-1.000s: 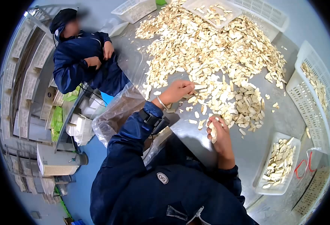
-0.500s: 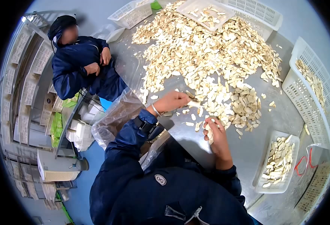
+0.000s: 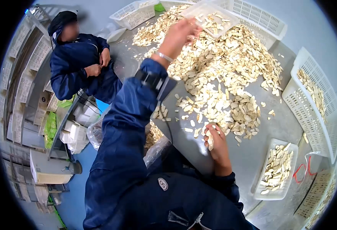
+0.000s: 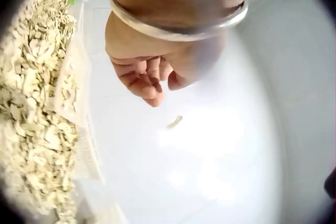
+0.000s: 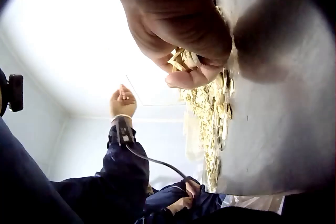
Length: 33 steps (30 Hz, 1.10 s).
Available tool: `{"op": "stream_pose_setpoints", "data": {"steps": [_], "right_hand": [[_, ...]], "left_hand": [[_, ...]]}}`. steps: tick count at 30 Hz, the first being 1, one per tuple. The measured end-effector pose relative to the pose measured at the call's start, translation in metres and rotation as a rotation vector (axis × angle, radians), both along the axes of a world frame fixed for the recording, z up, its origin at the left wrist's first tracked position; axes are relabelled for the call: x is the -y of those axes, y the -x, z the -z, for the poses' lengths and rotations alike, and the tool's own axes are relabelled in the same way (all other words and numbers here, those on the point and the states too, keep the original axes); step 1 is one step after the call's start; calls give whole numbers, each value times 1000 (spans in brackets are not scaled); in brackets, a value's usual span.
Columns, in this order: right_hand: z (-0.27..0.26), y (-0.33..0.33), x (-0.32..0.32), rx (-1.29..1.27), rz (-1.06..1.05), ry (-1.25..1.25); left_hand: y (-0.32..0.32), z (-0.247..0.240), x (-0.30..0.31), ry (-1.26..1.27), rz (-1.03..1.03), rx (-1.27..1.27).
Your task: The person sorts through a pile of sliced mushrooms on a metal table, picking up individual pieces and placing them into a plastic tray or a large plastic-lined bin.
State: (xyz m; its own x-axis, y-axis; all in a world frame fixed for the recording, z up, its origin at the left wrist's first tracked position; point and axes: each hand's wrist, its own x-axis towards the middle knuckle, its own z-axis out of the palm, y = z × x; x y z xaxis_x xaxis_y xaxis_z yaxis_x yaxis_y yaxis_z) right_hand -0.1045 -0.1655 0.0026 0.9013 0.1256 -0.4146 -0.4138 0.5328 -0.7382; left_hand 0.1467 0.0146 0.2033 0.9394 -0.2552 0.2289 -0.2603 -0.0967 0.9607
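My left hand [image 3: 180, 36], with a band at its wrist, reaches up over the far pile beside a shallow clear tray [image 3: 204, 10] holding some slices. In the left wrist view its fingers are loosely bent and hold nothing. A single pale slice [image 4: 175, 122] shows apart from the fingertips, against the white wall. My right hand [image 3: 217, 147] grips several pale dried slices [image 5: 185, 58] against its curled fingers, low over the near side of the metal table. A large pile of pale, brown-edged slices [image 3: 229, 57] lies before both hands.
A darker small heap [image 3: 245, 115] adjoins the pile. A white tray of slices [image 3: 277, 170] sits at right, near a perforated basket [image 3: 310, 103] and red cord [image 3: 300, 172]. More baskets line the back. Another person [image 3: 80, 57] sits at left. Below my left sleeve lies a plastic bag [image 3: 155, 151].
My left hand has swung from the near edge of the pile up to the far tray, and the slice it pinched has left its fingers. The right hand keeps its slices, almost unmoved.
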Motion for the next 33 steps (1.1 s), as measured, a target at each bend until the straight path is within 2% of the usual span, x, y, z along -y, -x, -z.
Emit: {"op": "stream_pose_setpoints", "data": {"steps": [1, 3, 4, 5, 6, 7, 8, 10, 15, 21, 26, 28, 31, 33], "right_hand": [[2, 0, -1, 0, 7, -14], [-2, 1, -2, 32, -8, -15], [-3, 1, -2, 47, -15, -13], [-3, 1, -3, 54, -12, -12], [-2, 2, -4, 60, -13, -7], [-2, 2, -4, 68, -15, 0], [-1, 2, -3, 69, -14, 6], [-1, 1, -2, 74, -10, 20], [2, 0, -4, 59, -2, 44], [-3, 1, -3, 61, -18, 57], [-2, 1, -3, 66, -23, 49], [-2, 1, -4, 66, -25, 57], [5, 0, -5, 77, -23, 47], [6, -1, -4, 74, -10, 43]], "left_hand": [[4, 17, -5, -189, -13, -49], [17, 78, -19, -528, 133, -106], [24, 131, -28, -468, 200, 75], [44, 143, -25, -658, 200, 49], [61, 146, -20, -831, 203, 130], [68, 163, -21, -773, 246, 249], [71, 177, -21, -761, 210, 248], [80, 187, -9, -734, 141, 249], [84, 201, 15, -764, 46, 559], [94, 201, 8, -831, 69, 436], [106, 213, -15, -814, -102, 344], [115, 203, -7, -851, -130, 288], [120, 197, 14, -773, -106, 311], [116, 201, 20, -858, -63, 226]]}}
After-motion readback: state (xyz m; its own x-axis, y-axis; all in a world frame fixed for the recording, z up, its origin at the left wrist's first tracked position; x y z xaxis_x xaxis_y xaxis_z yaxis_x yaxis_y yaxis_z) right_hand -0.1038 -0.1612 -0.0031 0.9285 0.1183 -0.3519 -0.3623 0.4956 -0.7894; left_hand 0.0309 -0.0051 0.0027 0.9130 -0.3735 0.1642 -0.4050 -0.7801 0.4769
